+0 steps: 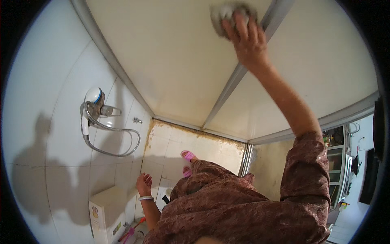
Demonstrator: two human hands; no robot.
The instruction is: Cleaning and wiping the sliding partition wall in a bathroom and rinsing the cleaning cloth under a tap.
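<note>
My right hand point(250, 45) is raised high and pressed around a bunched grey cloth point(224, 16), which is blurred. The cloth lies against a cream partition panel point(170, 52), just left of its grey metal frame strip point(227, 87). Low on the left, my left hand point(144, 182) hangs with its fingers loosely curled and nothing in it. A pale bangle point(146, 198) circles that wrist. Beyond the left hand is the white tiled wall point(70, 170).
A hand shower point(93, 95) with a looped metal hose point(115, 155) hangs by a mixer tap point(109, 110). Below stands a white toilet cistern point(106, 207). Rusty brown stains edge the tiled floor point(179, 137). At right, a doorway shows kitchen shelves point(335, 164).
</note>
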